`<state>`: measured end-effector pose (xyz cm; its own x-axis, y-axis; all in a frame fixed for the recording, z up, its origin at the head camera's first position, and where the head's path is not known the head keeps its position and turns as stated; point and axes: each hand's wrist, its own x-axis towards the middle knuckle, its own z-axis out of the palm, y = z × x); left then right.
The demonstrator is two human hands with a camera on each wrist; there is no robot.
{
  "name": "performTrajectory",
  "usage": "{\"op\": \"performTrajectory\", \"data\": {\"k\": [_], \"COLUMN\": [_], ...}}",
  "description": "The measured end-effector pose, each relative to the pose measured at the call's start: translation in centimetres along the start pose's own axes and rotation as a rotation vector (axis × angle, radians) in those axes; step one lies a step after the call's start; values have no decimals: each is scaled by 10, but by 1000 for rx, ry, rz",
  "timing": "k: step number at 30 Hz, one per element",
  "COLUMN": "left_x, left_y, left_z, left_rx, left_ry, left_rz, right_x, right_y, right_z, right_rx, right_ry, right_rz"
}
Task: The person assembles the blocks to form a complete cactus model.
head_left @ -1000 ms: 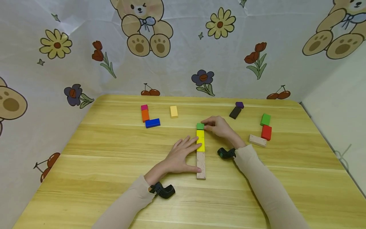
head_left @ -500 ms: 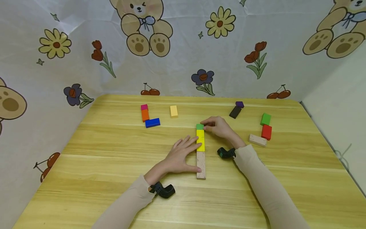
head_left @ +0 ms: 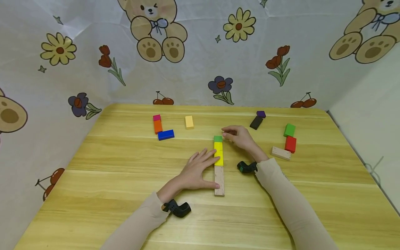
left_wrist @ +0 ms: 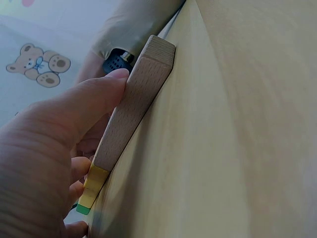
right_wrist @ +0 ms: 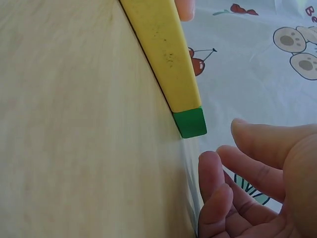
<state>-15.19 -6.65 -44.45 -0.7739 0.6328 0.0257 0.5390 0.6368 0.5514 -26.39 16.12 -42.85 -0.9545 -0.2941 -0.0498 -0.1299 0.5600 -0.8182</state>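
A row of blocks lies on the table in the head view: a plain wooden block point(head_left: 219, 177) nearest, a yellow block point(head_left: 219, 146) beyond it, and a small green block point(head_left: 218, 139) at the far end. My left hand point(head_left: 193, 173) spreads over the row from the left, fingertips on the yellow block and thumb on the plain one. Seen in the left wrist view, the thumb meets the edge of the wooden block point(left_wrist: 133, 109). Just right of the green block, my right hand point(head_left: 240, 137) holds nothing. A gap separates its fingers from the green block point(right_wrist: 190, 123) in the right wrist view.
At the back left lie pink point(head_left: 157, 118), orange point(head_left: 157, 127) and blue point(head_left: 166, 134) blocks, with a pale yellow block point(head_left: 189, 122) nearby. Purple point(head_left: 261, 114) and black point(head_left: 256, 122) blocks sit back right. Green point(head_left: 289, 130), red point(head_left: 290, 144) and plain point(head_left: 281, 153) blocks are farther right.
The green block has shifted slightly toward the yellow one and meets it. My right fingers have let go of it and moved slightly away. The left hand stays in place.
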Motion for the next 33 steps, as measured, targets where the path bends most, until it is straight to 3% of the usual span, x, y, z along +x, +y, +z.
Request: {"op": "performTrajectory", "data": {"k": [14,20,27,33], "left_x": [-1,-1,-2,-2], "left_y": [0,0,1,2], "left_z": [1,1,-2,0], "left_rx": [-16,-18,-12,-18], "left_ry": [10,14,18,19], "left_rz": [4,12,14,25], "right_x": [-6,-17,-56,-104], "right_y": [-3,-5,-5,17], "right_z": [-19,-35,-71,-101], "right_rx": [-23,-52,-154,-218], "right_ry": [150,185,214,308], "right_rz": [-1,1,-46,-83]}}
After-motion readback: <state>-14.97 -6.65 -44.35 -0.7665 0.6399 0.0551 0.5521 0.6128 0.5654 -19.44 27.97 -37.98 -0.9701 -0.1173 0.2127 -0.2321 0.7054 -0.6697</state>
